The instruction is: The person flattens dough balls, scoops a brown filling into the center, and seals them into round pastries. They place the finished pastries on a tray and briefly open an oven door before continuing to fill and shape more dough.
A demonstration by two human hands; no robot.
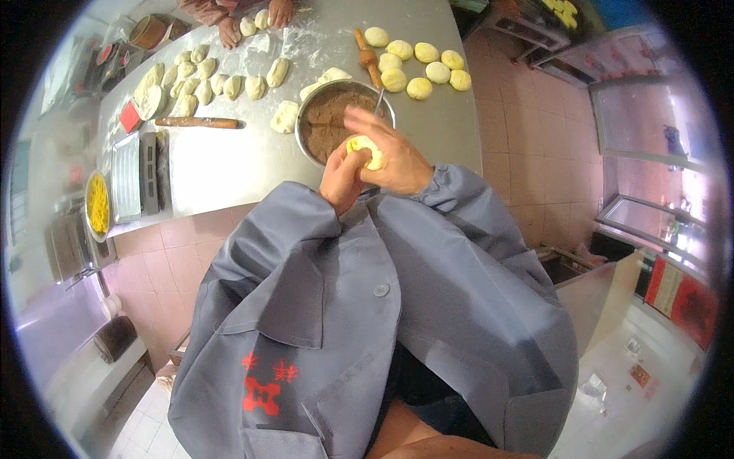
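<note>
My left hand (340, 182) cups a piece of yellow dough (375, 158) with a hollow in its middle, and the thumb presses at that hollow. From the other side my right hand (401, 160) wraps the same dough, its fingers blurred and stretched forward. Just beyond and partly beneath both hands stands a metal bowl (299, 135) of brown crumbly filling (330, 112). A metal utensil handle (379, 100) leans on its right rim. Several rounded yellow dough balls (437, 73) lie right of the bowl, beside a wooden rolling pin (367, 58).
Pale dough pieces (203, 92) and a second rolling pin (198, 123) lie on the floured metal table (424, 132). A kitchen scale (149, 172), a red scraper (131, 117) and a bowl of yellow shreds (98, 206) are at left. Opposite, another person's hands (228, 32) handle dough.
</note>
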